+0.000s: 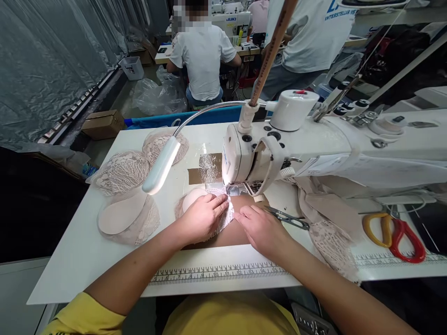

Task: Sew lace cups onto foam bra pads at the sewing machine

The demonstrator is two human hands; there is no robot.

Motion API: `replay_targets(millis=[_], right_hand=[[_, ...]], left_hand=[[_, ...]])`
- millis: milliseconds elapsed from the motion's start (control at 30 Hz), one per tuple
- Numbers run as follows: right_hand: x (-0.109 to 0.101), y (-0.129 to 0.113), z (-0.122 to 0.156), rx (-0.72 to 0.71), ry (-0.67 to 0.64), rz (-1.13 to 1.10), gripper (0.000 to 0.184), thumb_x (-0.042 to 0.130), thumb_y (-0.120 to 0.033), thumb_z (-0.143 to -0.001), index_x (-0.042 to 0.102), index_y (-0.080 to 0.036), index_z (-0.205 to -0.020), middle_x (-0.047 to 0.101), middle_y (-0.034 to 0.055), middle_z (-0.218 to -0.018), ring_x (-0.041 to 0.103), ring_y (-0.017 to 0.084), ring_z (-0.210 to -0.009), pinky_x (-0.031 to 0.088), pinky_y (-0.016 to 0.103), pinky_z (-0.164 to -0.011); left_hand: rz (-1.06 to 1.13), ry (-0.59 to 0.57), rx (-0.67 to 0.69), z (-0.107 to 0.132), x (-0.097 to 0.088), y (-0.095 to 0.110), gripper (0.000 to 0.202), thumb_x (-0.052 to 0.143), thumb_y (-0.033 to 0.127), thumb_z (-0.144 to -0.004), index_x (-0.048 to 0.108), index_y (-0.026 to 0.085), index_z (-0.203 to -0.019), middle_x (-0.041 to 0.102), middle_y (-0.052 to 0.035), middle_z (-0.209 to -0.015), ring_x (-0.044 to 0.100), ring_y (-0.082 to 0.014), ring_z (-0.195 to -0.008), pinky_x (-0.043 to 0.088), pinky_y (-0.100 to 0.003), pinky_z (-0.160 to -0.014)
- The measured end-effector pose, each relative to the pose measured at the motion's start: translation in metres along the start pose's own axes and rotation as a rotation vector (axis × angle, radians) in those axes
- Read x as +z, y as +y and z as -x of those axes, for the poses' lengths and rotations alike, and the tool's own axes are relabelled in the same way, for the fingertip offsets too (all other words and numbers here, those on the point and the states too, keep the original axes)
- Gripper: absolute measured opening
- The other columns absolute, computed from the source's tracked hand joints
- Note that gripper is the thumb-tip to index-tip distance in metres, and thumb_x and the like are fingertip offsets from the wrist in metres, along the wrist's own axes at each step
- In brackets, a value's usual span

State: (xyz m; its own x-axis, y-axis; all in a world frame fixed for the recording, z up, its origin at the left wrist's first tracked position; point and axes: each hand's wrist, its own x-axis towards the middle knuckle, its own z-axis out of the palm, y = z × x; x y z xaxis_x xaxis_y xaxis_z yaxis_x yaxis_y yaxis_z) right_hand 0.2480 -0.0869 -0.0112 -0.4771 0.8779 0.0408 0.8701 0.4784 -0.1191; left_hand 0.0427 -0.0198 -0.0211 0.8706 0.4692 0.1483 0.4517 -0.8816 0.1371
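My left hand lies on a beige padded cup covered with white lace, its fingers bent and pressing the piece flat just in front of the needle. My right hand rests flat beside it, fingertips touching the lace edge at the needle area of the white sewing machine. Both hands hold the fabric down on the white table.
Stacks of lace cups and a beige pad lie at the left. A gooseneck lamp hangs above them. Thread snips and red-and-yellow scissors lie to the right. More lace pieces sit under the machine arm. Two people work behind.
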Motion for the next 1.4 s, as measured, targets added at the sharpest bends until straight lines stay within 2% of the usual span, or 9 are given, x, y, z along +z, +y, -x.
replay_targets(millis=[167,300,433,600,833,1067,1200,1300,1400], right_hand=[[-0.006,0.003,-0.017,0.031,-0.072,0.015,0.025,0.049,-0.004,-0.080,0.064,-0.017,-0.094,0.058,0.0051,-0.083,0.049,0.017,-0.072,0.031,0.030,-0.062],[-0.001,0.003,-0.024,0.069,-0.021,0.013,0.032,0.046,-0.002,-0.080,0.064,-0.016,-0.102,0.059,0.0065,-0.082,0.052,0.017,-0.073,0.032,0.030,-0.059],[0.005,0.002,-0.023,0.071,0.035,0.038,0.035,0.046,-0.001,-0.080,0.064,-0.016,-0.107,0.061,0.0070,-0.085,0.053,0.018,-0.076,0.033,0.030,-0.060],[0.004,0.003,-0.023,0.050,0.101,0.065,0.035,0.045,-0.003,-0.082,0.066,-0.016,-0.107,0.061,0.0074,-0.084,0.052,0.017,-0.069,0.034,0.029,-0.058],[0.011,0.008,-0.027,0.091,0.164,0.089,0.048,0.044,-0.002,-0.082,0.060,-0.018,-0.124,0.064,0.0098,-0.102,0.056,0.018,-0.078,0.041,0.029,-0.065],[0.019,0.013,-0.023,0.105,0.189,0.041,0.046,0.045,-0.005,-0.082,0.062,-0.023,-0.121,0.065,0.0059,-0.107,0.056,0.016,-0.077,0.041,0.026,-0.063],[0.018,0.013,-0.023,0.100,0.216,0.001,0.041,0.045,-0.008,-0.084,0.064,-0.022,-0.118,0.065,0.0067,-0.110,0.057,0.016,-0.079,0.042,0.026,-0.063],[0.018,0.014,-0.023,0.091,0.238,-0.006,0.039,0.044,-0.010,-0.087,0.065,-0.021,-0.117,0.066,0.0068,-0.106,0.057,0.016,-0.080,0.042,0.026,-0.065],[0.017,0.015,-0.024,0.089,0.238,-0.027,0.040,0.043,-0.009,-0.087,0.065,-0.022,-0.118,0.067,0.0053,-0.100,0.058,0.016,-0.079,0.042,0.027,-0.066]], left_hand=[[-0.007,-0.031,0.044,-0.008,0.000,-0.021,0.049,0.050,0.013,-0.082,0.052,0.006,-0.131,0.050,-0.0174,-0.138,0.052,-0.0278,-0.108,0.048,-0.041,-0.088],[-0.008,-0.009,0.068,-0.015,-0.003,-0.033,0.045,0.049,0.012,-0.085,0.052,0.007,-0.130,0.054,-0.0174,-0.134,0.050,-0.0281,-0.115,0.047,-0.043,-0.094],[0.015,0.049,0.068,-0.013,-0.003,-0.030,0.036,0.046,0.013,-0.091,0.055,0.011,-0.126,0.059,-0.0169,-0.128,0.052,-0.0263,-0.115,0.048,-0.043,-0.094],[0.044,0.048,0.113,-0.007,0.001,-0.024,0.037,0.046,0.012,-0.091,0.055,0.013,-0.127,0.057,-0.0150,-0.130,0.052,-0.0258,-0.116,0.050,-0.042,-0.091],[0.071,0.051,0.073,-0.016,-0.002,-0.036,0.035,0.045,0.015,-0.093,0.058,0.015,-0.125,0.060,-0.0143,-0.127,0.056,-0.0239,-0.105,0.050,-0.041,-0.086],[0.094,0.013,0.011,-0.021,-0.005,-0.040,0.040,0.044,0.013,-0.090,0.057,0.015,-0.128,0.063,-0.0148,-0.122,0.055,-0.0253,-0.099,0.048,-0.042,-0.084],[0.070,0.012,0.005,-0.021,-0.002,-0.041,0.040,0.044,0.013,-0.089,0.056,0.016,-0.128,0.062,-0.0135,-0.122,0.054,-0.0257,-0.101,0.046,-0.041,-0.083],[0.021,0.021,0.004,-0.020,-0.002,-0.041,0.039,0.046,0.014,-0.089,0.056,0.016,-0.127,0.061,-0.0139,-0.121,0.052,-0.0268,-0.106,0.044,-0.041,-0.086],[-0.070,0.009,-0.067,-0.019,-0.010,-0.036,0.035,0.046,0.016,-0.090,0.056,0.013,-0.123,0.061,-0.0157,-0.116,0.052,-0.0289,-0.108,0.044,-0.044,-0.088]])
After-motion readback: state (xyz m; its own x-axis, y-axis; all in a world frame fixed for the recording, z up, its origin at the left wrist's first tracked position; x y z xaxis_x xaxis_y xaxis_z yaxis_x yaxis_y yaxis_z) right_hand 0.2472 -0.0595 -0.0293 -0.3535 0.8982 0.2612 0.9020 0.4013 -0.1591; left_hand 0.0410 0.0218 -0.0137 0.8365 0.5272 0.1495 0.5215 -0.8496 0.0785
